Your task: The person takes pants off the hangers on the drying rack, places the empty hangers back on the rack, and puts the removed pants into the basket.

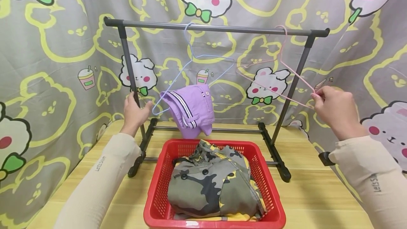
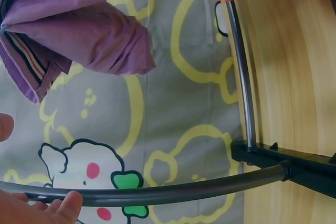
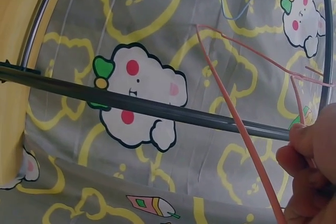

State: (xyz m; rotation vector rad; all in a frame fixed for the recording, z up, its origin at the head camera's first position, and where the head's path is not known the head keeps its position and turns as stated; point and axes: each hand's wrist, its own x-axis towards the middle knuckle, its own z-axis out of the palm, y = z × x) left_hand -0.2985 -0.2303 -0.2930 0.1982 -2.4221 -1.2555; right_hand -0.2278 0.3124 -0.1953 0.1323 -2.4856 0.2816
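In the head view, my right hand (image 1: 338, 110) pinches the right end of a pink hanger (image 1: 299, 75), whose hook is over the rack's top bar. The right wrist view shows the pinching fingers (image 3: 299, 140) close up beside the pink wire. My left hand (image 1: 135, 112) is by the left post of the grey clothes rack (image 1: 216, 27), thumb apart from the fingers; its fingertips (image 2: 69, 207) appear at the post in the left wrist view. Just right of that hand, folded purple trousers (image 1: 194, 109) with a striped waistband hang on a blue hanger (image 1: 186, 67).
A red basket (image 1: 152, 186) stands in front of the rack on the wooden table (image 1: 314, 193), holding camouflage clothing (image 1: 203, 183) with yellow patches. The rack's black feet (image 1: 281, 170) flank the basket. Behind hangs a grey cartoon-print curtain (image 1: 105, 6).
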